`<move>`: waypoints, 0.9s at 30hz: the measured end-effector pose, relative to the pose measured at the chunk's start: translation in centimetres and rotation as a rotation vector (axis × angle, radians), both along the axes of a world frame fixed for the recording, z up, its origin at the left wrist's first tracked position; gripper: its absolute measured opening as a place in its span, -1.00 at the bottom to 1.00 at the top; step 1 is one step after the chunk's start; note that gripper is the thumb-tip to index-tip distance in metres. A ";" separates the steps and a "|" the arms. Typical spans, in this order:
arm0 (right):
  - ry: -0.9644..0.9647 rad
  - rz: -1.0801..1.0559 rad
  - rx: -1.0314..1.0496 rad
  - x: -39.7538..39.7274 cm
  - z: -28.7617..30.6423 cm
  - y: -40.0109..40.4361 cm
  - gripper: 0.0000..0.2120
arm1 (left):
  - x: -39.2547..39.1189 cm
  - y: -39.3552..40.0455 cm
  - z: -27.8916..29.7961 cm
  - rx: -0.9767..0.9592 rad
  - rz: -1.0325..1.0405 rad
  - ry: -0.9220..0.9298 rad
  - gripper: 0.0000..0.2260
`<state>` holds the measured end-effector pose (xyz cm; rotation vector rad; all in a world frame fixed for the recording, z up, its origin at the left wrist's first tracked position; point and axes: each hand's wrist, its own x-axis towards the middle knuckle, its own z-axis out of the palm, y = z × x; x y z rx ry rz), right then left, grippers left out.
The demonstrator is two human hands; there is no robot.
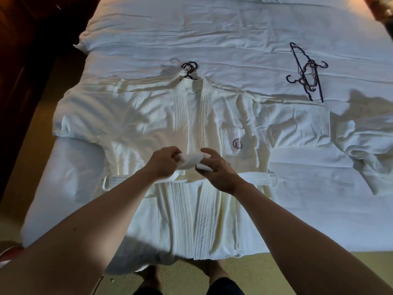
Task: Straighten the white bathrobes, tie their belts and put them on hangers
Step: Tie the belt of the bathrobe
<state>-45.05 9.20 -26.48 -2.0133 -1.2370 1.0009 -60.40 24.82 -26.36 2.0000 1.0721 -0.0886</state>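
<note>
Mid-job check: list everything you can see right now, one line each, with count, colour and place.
Bathrobe being tied: one, white, flat on the bed's near half, dark logo on chest pocket.
Belt: one, white, across that robe's waist, ends gathered at centre.
Hanger in robe: dark hooks showing at the collar.
Second bathrobe: one, white, rumpled, right of the first.
Loose hangers: several, dark, tangled, above the second robe.
Bed: one, white cover.
Floor: tan carpet.
Left hand: grips the belt.
Right hand: grips the belt.
</note>
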 end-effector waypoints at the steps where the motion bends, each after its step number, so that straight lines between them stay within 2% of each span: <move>1: 0.007 -0.015 0.034 0.0 -0.1 -0.5 -0.75 | 0.3 0.0 0.0 0.076 -0.050 0.052 -0.83; 2: -0.020 -0.019 0.082 -0.1 0.0 -1.1 -0.72 | 0.8 -0.1 0.0 0.155 -0.106 0.120 -0.81; 6: -0.324 0.022 0.302 -0.1 -0.4 -3.0 -0.63 | 1.8 0.2 0.1 0.633 -0.348 0.310 -0.83; 8: -0.341 -0.110 0.330 0.0 -1.0 -3.2 -0.67 | 0.5 1.4 -0.4 0.761 -0.377 0.400 -0.84; 10: -0.331 -0.343 0.256 0.7 -2.0 -3.8 -0.76 | -0.7 2.5 -0.9 0.786 -0.381 0.503 -0.80; 12: -0.328 -0.479 0.062 1.3 -2.6 -4.3 -0.81 | -1.7 3.0 -1.3 0.822 -0.388 0.543 -0.76; 15: -0.293 -0.510 -0.204 1.4 -2.8 -3.9 -0.76 | -2.6 2.4 -2.0 0.724 -0.333 0.552 -0.73; 17: -0.196 -0.460 -0.262 1.9 -2.7 -3.4 -0.78 | -3.3 1.8 -2.9 0.600 -0.218 0.501 -0.74; 19: -0.070 -0.372 -0.170 2.5 -2.6 -4.1 -0.76 | -4.2 1.2 -3.3 0.464 0.076 0.379 -0.77; 20: -0.073 -0.355 -0.106 2.9 -2.7 -4.9 -0.70 | -4.9 0.9 -3.5 0.402 0.269 0.312 -0.73; 21: -0.109 -0.399 -0.068 3.4 -2.8 -5.8 -0.63 | -5.5 0.6 -3.7 0.361 0.438 0.271 -0.67; 23: -0.266 -0.636 -0.116 4.8 -3.3 -7.2 -0.57 | -7.1 0.0 -4.1 0.324 0.641 0.285 -0.60; 25: -0.357 -0.858 -0.350 6.0 -3.8 -8.2 -0.51 | -9.0 -0.3 -4.8 0.234 0.743 0.375 -0.54; 27: -0.298 -0.899 -0.558 6.9 -4.6 -8.5 -0.45 | -10.5 -0.1 -5.7 0.102 0.797 0.437 -0.46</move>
